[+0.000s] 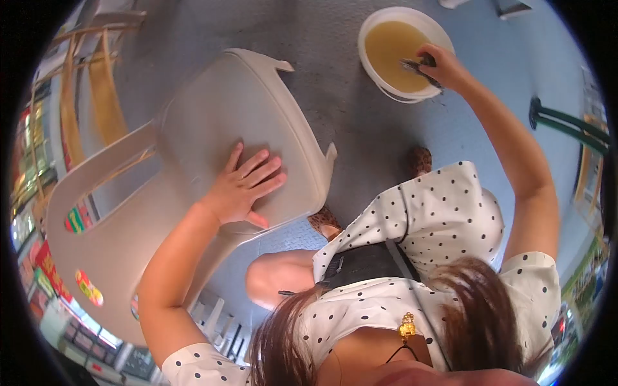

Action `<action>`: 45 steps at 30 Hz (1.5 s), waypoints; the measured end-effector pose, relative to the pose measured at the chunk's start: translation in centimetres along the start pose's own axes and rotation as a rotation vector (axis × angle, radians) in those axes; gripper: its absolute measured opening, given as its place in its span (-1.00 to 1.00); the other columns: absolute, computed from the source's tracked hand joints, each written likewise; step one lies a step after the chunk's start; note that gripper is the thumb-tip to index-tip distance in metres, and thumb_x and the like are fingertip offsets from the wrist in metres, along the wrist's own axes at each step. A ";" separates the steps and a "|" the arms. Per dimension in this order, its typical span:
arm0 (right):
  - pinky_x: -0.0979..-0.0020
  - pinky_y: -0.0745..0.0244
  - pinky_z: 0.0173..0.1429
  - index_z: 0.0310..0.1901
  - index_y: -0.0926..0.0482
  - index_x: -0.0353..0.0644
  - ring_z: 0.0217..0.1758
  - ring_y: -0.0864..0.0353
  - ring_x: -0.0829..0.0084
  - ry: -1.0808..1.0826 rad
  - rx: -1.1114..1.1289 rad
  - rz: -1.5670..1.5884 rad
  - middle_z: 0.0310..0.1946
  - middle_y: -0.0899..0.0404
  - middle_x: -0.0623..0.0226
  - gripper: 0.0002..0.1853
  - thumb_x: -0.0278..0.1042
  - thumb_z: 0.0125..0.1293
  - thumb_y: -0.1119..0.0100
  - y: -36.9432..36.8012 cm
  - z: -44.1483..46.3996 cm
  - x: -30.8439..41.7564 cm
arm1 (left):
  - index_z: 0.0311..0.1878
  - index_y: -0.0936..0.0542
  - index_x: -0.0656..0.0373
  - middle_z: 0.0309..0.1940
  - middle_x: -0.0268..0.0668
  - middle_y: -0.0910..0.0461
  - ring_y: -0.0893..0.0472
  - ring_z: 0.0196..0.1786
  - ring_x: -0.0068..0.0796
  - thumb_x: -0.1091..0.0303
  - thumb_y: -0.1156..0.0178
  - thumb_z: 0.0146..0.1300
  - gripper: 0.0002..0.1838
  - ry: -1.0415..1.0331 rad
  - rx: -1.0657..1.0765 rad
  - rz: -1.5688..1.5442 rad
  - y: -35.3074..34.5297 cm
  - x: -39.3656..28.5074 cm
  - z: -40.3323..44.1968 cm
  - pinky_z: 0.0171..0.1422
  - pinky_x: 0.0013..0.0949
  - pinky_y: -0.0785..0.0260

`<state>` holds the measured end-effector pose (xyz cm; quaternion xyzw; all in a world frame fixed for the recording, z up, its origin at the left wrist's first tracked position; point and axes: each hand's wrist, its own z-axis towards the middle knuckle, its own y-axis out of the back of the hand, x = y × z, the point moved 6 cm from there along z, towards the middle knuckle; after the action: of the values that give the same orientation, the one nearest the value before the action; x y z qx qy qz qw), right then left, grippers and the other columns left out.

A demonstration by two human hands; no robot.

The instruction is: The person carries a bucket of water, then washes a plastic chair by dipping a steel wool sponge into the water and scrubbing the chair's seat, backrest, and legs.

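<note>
My left hand (244, 186) lies flat on the seat of a beige plastic chair (199, 109), its fingers spread. The chair's back, with a slot and colourful stickers, extends to the lower left. Over at the upper right, my right hand (443, 64) reaches above a white bucket (372, 72) of cloudy yellowish water (389, 48). Its fingers are closed on a small dark grey and black thing (420, 67), just over the water near the bucket's right side. I cannot make out exactly what kind of thing it is.
Wooden chair-like frames (103, 90) stand at the far left. Dark green furniture legs (570, 125) come in from the right. My shoe (324, 223) is on the grey-blue floor (335, 96) close to the beige chair. A black bag (360, 264) rests on my lap.
</note>
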<state>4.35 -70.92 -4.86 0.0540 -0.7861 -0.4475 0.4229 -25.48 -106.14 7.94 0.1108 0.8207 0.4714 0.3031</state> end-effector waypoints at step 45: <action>0.30 -0.38 0.14 -0.04 -0.49 -0.18 0.07 -0.50 0.18 0.137 -0.381 0.099 -0.07 -0.49 0.18 -0.69 -0.50 0.15 -0.21 1.3 -2.1 -1.4 | 0.49 0.27 0.25 0.50 0.16 0.31 0.29 0.55 0.11 0.19 -0.39 -0.15 0.25 1.136 -0.481 -0.108 5.0 -3.3 3.9 0.56 0.03 0.33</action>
<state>7.11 -70.85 -4.20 -0.0354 -0.6582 -0.5621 0.4996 -21.03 -102.30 12.04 -0.2707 0.7290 0.6126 -0.1414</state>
